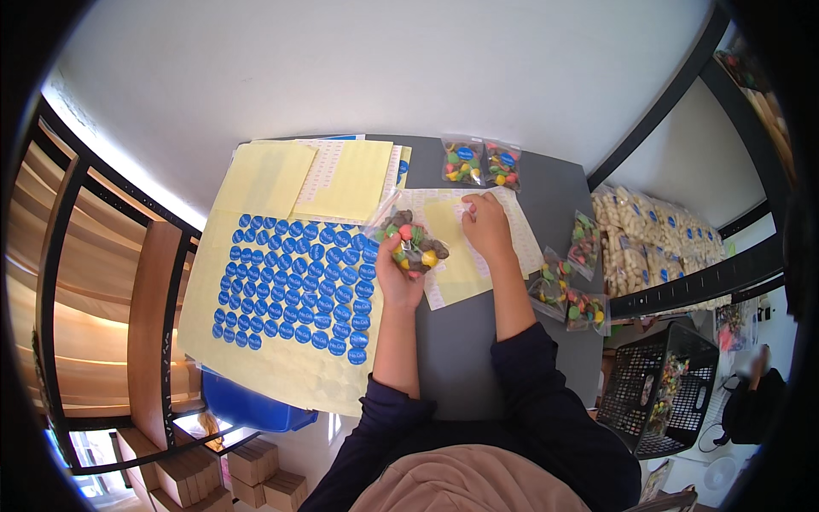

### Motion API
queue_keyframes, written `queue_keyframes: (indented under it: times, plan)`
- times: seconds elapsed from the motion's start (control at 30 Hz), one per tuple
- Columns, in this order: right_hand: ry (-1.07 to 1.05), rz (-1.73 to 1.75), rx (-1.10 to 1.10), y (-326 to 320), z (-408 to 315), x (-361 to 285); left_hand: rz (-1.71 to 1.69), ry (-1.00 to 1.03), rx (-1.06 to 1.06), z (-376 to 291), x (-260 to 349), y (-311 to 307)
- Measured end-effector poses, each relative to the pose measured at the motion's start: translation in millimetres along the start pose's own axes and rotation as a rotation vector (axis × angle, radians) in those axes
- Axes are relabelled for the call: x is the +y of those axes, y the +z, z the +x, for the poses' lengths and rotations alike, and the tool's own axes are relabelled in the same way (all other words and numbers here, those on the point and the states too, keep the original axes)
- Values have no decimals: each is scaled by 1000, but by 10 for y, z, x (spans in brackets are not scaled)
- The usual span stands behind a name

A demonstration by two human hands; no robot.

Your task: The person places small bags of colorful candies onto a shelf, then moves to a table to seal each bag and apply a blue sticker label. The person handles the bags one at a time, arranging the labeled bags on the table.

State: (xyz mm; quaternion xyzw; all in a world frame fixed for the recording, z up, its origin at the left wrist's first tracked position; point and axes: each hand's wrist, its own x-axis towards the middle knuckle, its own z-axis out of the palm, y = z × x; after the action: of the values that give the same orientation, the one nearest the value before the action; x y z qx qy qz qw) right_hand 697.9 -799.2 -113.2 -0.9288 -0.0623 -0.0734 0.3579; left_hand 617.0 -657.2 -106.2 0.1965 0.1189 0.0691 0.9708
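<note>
My left hand point(402, 281) holds up a clear zip bag of multicoloured, pebble-like pieces point(419, 246), brown, green, red and yellow. No round sticker shows on the side of this bag facing me. My right hand point(489, 224) hovers over or rests on a sheet of small printed labels point(521, 237), its fingers curled; whether a label is between them is too small to tell. Part of that sheet is bare yellow backing point(441, 221). To the left lies a large yellow sheet with rows of round blue stickers point(294, 281), its lower part bare.
Two bags with blue stickers point(463, 160) lie at the table's back edge. Several more filled bags point(555, 281) lie along the right edge. More label sheets point(345, 179) overlap at back left. Beyond stand a rack of packed bags point(659, 237), a black crate point(640, 390) and a person point(758, 403).
</note>
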Motion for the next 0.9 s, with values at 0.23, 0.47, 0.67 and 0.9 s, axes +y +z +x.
queue_keyframes:
  times: [0.23,0.47,0.67,0.9]
  plan:
    - [-17,-54,14,17,0,-15,-78,-31,-218,69,10,-131]
    - [-28,-94,1,17,6,-19,-25,18,-30,30,-15,-13]
    - [-17,-103,-19,-10,16,-31,-29,32,-41,39,-15,-22]
    - [-24,-47,-27,-18,21,-10,1,-9,-51,56,-3,-60]
